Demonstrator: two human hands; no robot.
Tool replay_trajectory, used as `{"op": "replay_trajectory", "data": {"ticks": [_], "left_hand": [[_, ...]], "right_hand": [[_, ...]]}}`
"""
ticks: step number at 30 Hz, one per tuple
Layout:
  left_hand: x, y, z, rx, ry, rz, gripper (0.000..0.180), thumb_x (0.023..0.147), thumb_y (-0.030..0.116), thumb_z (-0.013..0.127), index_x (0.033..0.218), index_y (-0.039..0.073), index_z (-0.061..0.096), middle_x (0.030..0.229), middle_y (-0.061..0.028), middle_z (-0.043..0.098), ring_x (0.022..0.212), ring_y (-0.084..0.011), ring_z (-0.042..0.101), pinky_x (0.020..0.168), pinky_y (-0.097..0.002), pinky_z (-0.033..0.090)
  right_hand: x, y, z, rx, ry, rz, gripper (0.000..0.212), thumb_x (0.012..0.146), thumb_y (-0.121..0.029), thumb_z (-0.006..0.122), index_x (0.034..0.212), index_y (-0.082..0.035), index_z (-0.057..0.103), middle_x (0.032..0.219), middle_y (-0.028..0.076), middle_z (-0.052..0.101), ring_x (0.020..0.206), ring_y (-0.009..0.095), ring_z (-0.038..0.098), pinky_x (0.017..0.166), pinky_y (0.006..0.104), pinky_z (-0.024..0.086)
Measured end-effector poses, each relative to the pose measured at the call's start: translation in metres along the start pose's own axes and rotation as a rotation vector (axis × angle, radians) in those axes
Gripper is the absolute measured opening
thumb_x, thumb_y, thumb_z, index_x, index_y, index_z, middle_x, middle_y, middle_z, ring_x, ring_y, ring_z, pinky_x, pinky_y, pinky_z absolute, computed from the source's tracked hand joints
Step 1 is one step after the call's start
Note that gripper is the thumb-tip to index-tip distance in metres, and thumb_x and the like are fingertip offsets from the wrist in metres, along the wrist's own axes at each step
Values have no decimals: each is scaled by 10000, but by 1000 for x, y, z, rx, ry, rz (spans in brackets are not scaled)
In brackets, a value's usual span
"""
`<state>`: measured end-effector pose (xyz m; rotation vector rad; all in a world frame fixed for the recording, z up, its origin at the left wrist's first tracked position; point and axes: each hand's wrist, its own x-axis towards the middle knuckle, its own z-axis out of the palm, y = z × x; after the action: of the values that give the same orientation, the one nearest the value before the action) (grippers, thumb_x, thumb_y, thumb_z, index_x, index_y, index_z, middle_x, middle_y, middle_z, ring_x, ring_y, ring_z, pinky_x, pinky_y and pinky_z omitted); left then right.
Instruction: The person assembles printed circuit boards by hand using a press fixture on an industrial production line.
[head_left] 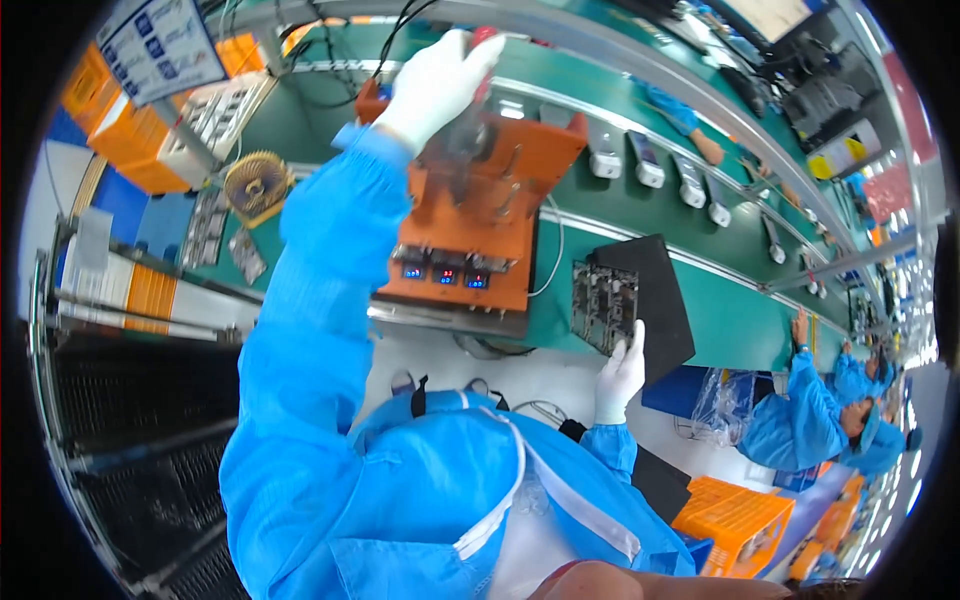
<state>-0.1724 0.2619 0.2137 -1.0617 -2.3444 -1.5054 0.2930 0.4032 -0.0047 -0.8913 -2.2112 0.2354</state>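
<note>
My left hand [437, 88], in a white glove, reaches to the far side of an orange test fixture [455, 215]. Its fingers are wrapped round a red handle [484, 88], whose ends show past the glove. Three small displays [446, 275] glow along the fixture's near side. To the right of the fixture, my gloved right hand [622, 378] grips the near edge of a dark circuit board panel [605, 305], thumb and fingers at its corner. That panel is tilted over a black flat board [660, 300], partly covering it.
Several handheld devices [648, 160] stand in a row along the green bench [720, 330]. At the left are a small yellow fan [256, 185], more circuit boards [205, 228] and a black rack [140, 400]. A metal rail crosses overhead. Co-workers [800, 410] sit at the right, near an orange crate [735, 520].
</note>
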Motion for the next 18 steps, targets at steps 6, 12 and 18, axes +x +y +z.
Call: {"op": "replay_trajectory", "data": {"ticks": [6, 12, 18], "left_hand": [[-71, -16, -25, 234, 5, 129, 541, 1055, 551, 626, 1311, 81, 703, 1016, -127, 817, 1000, -333, 780, 864, -414, 604], [-182, -52, -95, 517, -343, -50, 408, 1015, 481, 718, 1056, 80, 781, 844, -123, 778, 781, -345, 769, 709, -446, 597], [-298, -188, -48, 554, -398, -282, 592, 994, 496, 728, 1364, 34, 706, 1551, -276, 554, 1446, -445, 512, 1181, -514, 460]], "right_hand": [[-20, 13, 0, 26, -59, 100, 497, 1080, -65, 642, 1568, -41, 554, 1403, 214, 709, 1163, 377, 736, 983, 404, 582], [-26, 21, -2, 40, -39, 132, 488, 1145, -120, 567, 1623, -74, 483, 1359, 197, 731, 1136, 272, 754, 970, 359, 580], [-27, 22, 2, 46, -21, 157, 496, 1147, -127, 564, 1632, -81, 470, 1317, 194, 748, 1078, 254, 767, 921, 352, 597]]}}
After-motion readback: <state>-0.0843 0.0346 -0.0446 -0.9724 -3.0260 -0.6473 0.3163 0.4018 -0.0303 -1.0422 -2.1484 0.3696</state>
